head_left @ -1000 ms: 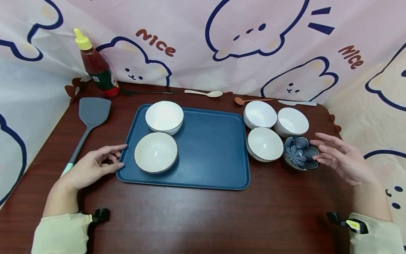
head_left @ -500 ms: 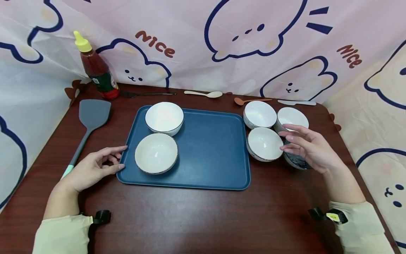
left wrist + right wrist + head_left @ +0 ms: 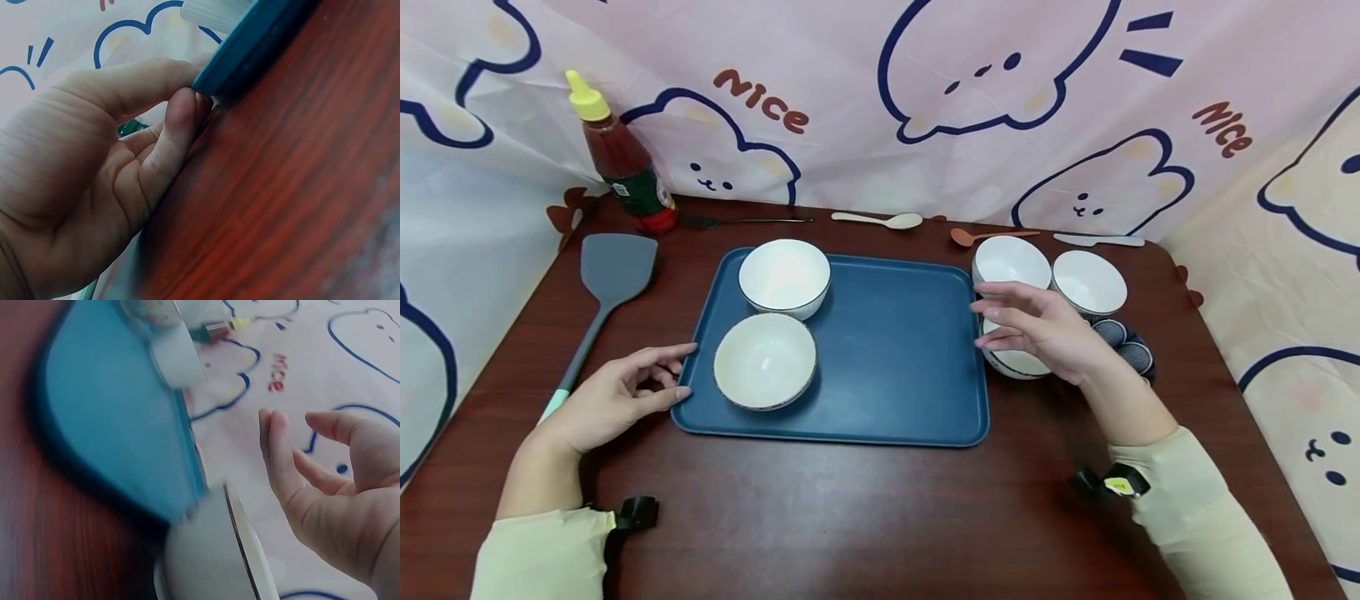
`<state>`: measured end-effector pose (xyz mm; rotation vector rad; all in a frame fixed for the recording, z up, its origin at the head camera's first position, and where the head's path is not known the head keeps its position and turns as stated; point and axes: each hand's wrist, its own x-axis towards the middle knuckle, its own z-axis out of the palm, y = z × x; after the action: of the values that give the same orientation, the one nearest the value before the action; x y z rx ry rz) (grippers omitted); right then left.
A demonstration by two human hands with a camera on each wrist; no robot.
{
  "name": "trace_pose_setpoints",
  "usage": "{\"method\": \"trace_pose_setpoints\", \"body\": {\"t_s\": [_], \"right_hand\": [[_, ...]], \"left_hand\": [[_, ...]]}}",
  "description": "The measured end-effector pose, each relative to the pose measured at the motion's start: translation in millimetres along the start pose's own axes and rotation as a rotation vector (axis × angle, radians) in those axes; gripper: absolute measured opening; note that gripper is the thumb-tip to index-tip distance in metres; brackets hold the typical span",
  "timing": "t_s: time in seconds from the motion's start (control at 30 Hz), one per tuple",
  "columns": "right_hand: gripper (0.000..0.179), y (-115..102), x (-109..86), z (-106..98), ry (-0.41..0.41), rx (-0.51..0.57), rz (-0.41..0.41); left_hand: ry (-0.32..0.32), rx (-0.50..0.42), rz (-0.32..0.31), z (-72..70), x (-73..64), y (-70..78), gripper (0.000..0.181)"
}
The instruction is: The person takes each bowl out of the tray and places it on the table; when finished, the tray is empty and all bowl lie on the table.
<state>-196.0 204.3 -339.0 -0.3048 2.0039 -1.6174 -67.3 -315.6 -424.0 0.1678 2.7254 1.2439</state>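
My left hand (image 3: 613, 396) is at the left edge of the blue tray (image 3: 895, 350), thumb and fingers pinching its rim; the left wrist view shows the fingertips (image 3: 181, 112) right at the edge. Two white bowls, a rear one (image 3: 784, 279) and a front one (image 3: 765, 361), stand on the tray's left side. My right hand (image 3: 1037, 329) holds nothing, fingers spread and slightly bent. It hovers over a white bowl (image 3: 1018, 364) beside the tray's right edge and partly covers it. In the right wrist view, a white bowl (image 3: 206, 550) lies below the hand.
Behind the right hand stand two more white bowls, one left (image 3: 1011, 258) and one right (image 3: 1090, 282). A dark blue patterned bowl (image 3: 1135, 354) is partly behind my wrist. A grey spatula (image 3: 617, 267), a sauce bottle (image 3: 628, 175), a fork (image 3: 752, 220), spoons (image 3: 902, 221) and a knife (image 3: 1097, 240) lie around.
My right hand has moved left from beside the dark patterned bowl to over the white bowl next to the tray. The left hand stays at the tray's edge.
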Motion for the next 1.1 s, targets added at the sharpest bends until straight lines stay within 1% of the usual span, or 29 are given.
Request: {"method": "trace_pose_setpoints", "body": {"t_s": [0.1, 0.2, 0.47, 0.57, 0.73, 0.83, 1.0, 1.1], "right_hand": [[0.054, -4, 16.0, 16, -0.036, 0.025, 0.003], [0.051, -8, 31.6, 30, -0.058, 0.043, 0.007], [0.052, -12, 67.1, 53, -0.052, 0.062, 0.081], [0.051, -15, 75.4, 61, -0.055, 0.066, 0.086], [0.049, -24, 85.3, 80, -0.048, 0.069, 0.05], [0.05, -27, 92.6, 93, -0.054, 0.089, 0.04], [0.054, -24, 106.6, 111, -0.074, 0.144, 0.084], [0.055, -19, 114.9, 121, -0.069, 0.167, 0.118]], "left_hand": [[0.002, -0.009, 0.004, 0.1, -2.0, -0.3, 0.05], [0.006, -0.018, -0.001, 0.7, -1.1, -0.7, 0.05], [0.004, -0.018, 0.002, 0.8, -0.4, -3.5, 0.05], [-0.002, -0.021, 0.003, -0.1, -0.4, -2.8, 0.05], [-0.004, -0.003, 0.004, -1.2, -0.8, -1.1, 0.049], [0.003, 0.005, 0.005, -1.2, -0.6, -0.6, 0.048], [0.001, 0.003, 0.004, -0.8, -0.4, 0.0, 0.049], [-0.001, 0.005, -0.004, 0.1, -1.0, 0.0, 0.049]]}}
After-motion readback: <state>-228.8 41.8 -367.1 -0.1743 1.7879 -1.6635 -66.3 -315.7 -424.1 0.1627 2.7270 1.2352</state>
